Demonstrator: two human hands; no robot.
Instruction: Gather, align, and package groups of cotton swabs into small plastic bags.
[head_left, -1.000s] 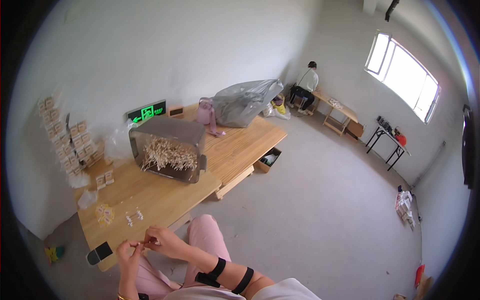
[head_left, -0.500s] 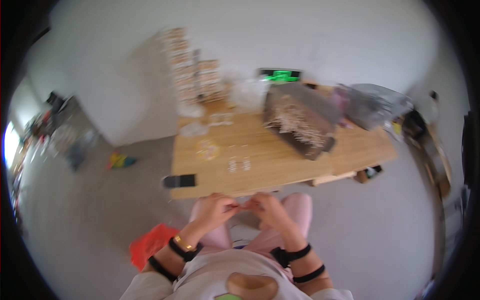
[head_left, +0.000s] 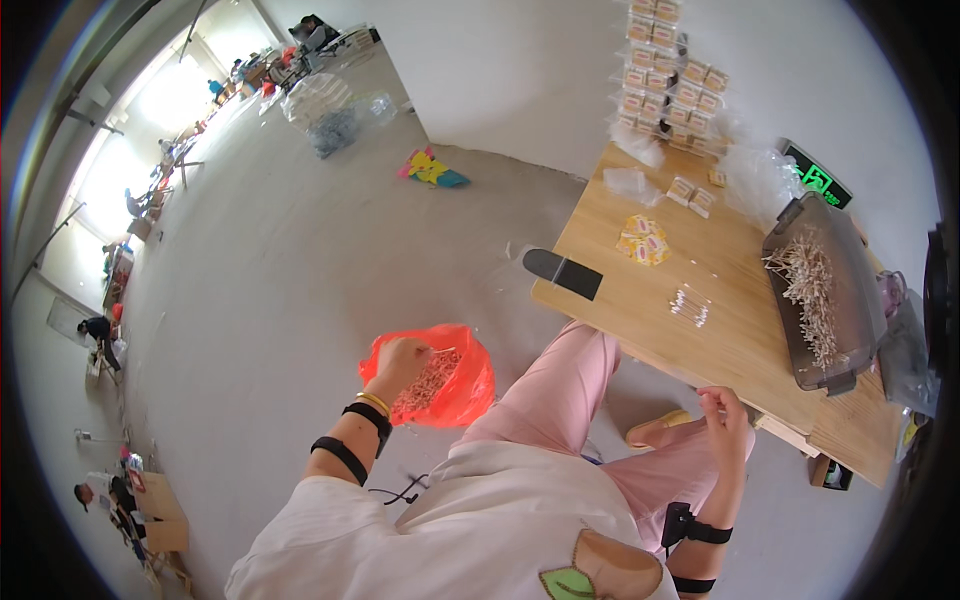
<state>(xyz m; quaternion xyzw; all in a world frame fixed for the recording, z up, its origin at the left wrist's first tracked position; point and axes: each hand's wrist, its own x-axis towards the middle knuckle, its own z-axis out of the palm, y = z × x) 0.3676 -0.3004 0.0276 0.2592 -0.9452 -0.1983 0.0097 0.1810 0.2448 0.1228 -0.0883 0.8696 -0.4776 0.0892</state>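
Over the orange bag on the floor: left hand closed on small sticks.
Right hand pinched shut near table edge; contents unclear.

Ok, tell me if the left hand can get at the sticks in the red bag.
Probably yes: the left hand is already at the open mouth of the red bag on the floor, with nothing between it and the sticks inside.

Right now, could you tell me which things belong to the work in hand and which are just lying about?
In hand:
left hand in the red bag of small sticks
right hand
grey tray of sticks

Lying about:
black phone
stacked boxes
yellow packets
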